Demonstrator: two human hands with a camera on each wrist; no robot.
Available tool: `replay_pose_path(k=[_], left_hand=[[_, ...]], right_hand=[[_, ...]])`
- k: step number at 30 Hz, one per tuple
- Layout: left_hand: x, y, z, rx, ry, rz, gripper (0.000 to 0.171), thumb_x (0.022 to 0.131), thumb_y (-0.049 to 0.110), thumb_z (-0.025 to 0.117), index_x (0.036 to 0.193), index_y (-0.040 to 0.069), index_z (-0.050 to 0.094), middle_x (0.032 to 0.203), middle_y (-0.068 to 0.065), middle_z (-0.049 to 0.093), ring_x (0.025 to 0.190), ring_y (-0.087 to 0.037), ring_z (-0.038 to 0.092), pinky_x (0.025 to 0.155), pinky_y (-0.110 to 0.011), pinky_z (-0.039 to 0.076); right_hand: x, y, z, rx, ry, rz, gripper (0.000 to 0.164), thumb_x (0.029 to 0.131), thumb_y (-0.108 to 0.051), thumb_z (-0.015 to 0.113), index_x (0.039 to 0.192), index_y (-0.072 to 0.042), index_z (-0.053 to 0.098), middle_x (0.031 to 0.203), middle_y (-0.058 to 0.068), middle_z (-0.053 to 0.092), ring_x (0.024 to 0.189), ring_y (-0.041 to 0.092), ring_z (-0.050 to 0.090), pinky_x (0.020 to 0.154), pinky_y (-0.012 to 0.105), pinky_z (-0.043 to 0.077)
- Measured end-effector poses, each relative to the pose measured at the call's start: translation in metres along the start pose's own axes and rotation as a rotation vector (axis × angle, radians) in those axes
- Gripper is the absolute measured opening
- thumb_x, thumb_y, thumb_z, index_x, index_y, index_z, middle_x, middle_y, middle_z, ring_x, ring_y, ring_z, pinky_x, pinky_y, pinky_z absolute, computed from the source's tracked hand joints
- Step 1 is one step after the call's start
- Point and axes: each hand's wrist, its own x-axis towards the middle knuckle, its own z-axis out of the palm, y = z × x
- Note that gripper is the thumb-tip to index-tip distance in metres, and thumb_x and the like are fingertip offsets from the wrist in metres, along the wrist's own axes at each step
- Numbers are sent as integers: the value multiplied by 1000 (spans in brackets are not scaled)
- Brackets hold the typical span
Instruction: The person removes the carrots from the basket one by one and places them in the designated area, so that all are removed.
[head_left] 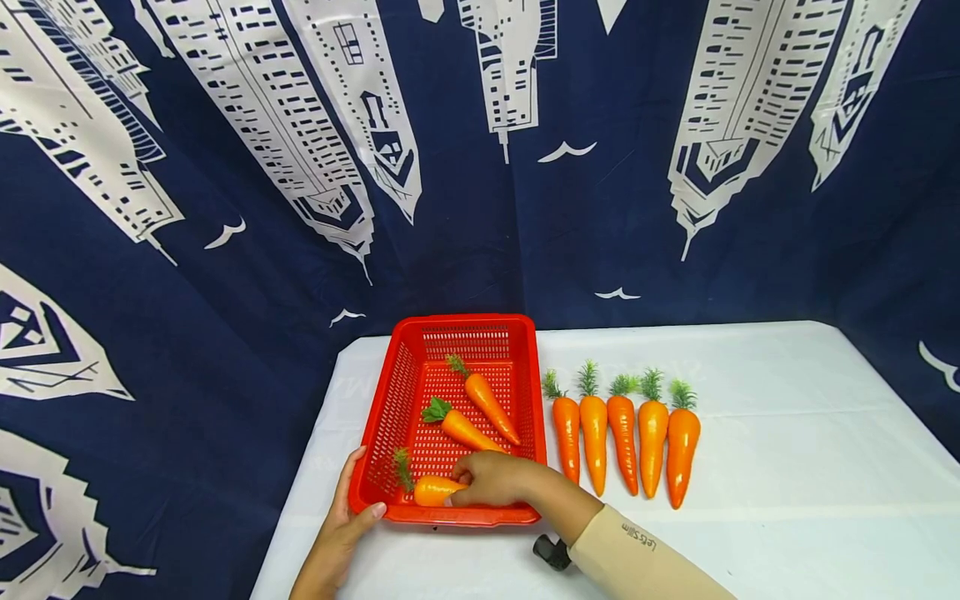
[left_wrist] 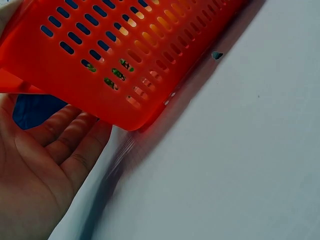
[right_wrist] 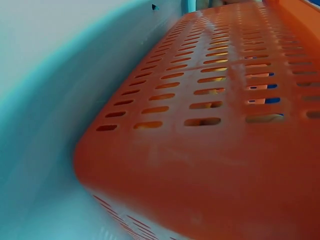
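Note:
A red plastic basket [head_left: 531, 400] with slotted walls stands on the table. My left hand [head_left: 337, 529] grips its near left corner, thumb on the front rim and fingers along the outer left side; the left wrist view shows this hand [left_wrist: 55, 155] against the basket's wall [left_wrist: 65, 75]. Reaching over the front rim, my right hand [head_left: 495, 479] holds an orange carrot [head_left: 431, 492] with feathery greens low in the basket, its tip hidden by the fingers. Two more carrots lie behind it: a leafy-topped carrot [head_left: 467, 430] and a carrot [head_left: 489, 407] farther back.
Right of the basket, several carrots lie side by side in a row, tops away from me, including a middle carrot [head_left: 622, 433] and the rightmost carrot [head_left: 682, 450]. A small black object [head_left: 551, 552] shows by the right wrist. A dark blue printed cloth [head_left: 600, 233] hangs behind the white table [head_left: 795, 467].

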Motion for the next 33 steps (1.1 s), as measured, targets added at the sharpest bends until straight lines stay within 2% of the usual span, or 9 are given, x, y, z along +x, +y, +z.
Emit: replay_pose_path(k=[12,26,33], left_hand=[[1,-1,0,-5,3,-9,87,93,3,62,161,31,16,162,2,16,134,8,37,104,-7,33],[-1,-1,-1,6,8,-16,85,94,6,62,160,32,17,162,2,16,134,7,36,103,-8,33],[-1,0,0,1,1,-6,85,94,6,62,161,31,16,162,1,16,134,8,36,103,-7,33]], right_hand=[[0,0,-1,52,18,2,28,83,-29,81,106,-15,72,95,-7,66,88,9,57,84,30,49],[2,-1,0,147,33,-35,22,82,-30,83,99,-22,73,91,-10,65,86,8,57,80,27,48],[0,-2,-2,173,33,-51,27,81,-31,83,105,-22,73,95,-11,66,90,7,58,82,26,49]])
